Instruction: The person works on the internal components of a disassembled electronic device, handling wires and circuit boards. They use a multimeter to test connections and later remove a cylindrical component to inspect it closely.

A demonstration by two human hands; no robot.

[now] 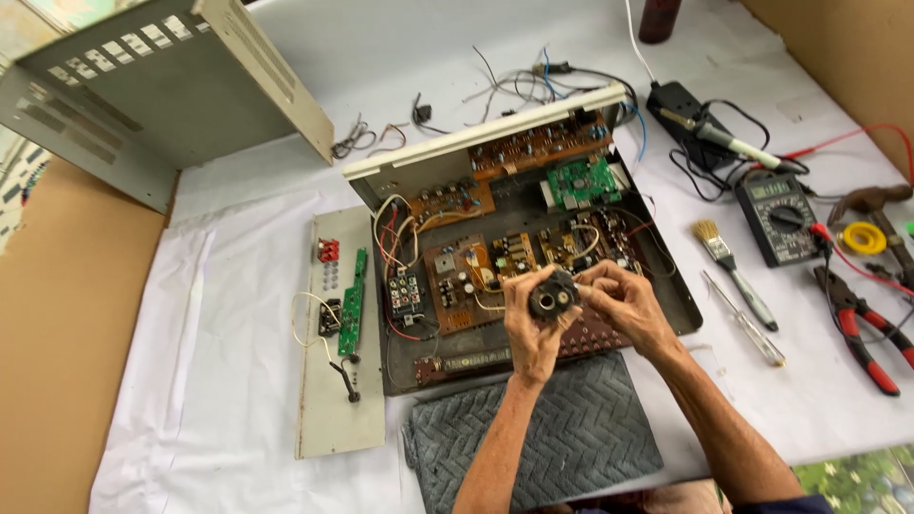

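Here I clasp the small round black metal-cored part [552,297] in my left hand [529,328], my right hand's [624,303] fingertips pinching its right edge.

You see a grey herringbone-patterned cloth [552,428] at six o'clock, a green circuit board [583,181] at twelve, red-handled pliers [862,328] and a yellow tape roll [864,238] at three.

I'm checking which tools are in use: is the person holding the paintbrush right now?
No, the paintbrush lies on the white sheet, while the left hand and right hand hold a small black round part.
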